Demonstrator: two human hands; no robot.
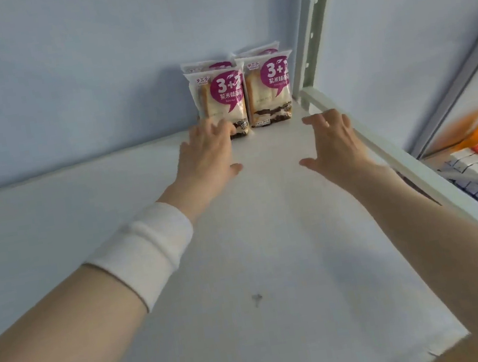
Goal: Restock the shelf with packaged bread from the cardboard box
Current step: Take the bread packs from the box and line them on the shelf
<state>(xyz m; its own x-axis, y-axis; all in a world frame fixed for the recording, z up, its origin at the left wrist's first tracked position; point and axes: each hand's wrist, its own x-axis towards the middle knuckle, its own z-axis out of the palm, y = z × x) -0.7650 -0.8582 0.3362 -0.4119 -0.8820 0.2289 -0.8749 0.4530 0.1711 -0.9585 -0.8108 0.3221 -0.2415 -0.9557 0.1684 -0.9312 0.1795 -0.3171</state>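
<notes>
Left hand (pixel 206 154), fingers spread and empty, is at the foot of the bread packs (pixel 267 89), four upright on the shelf (pixel 84 235) just left of the corner post (pixel 309 46). Right hand (pixel 334 141) splayed, empty, just before that post. Placing looks finished; next, fetch more.

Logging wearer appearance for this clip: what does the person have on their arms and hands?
A wide white fabric wristband sits on the left forearm, just behind the left hand. The right hand and its forearm show no sleeve, glove or watch.
</notes>
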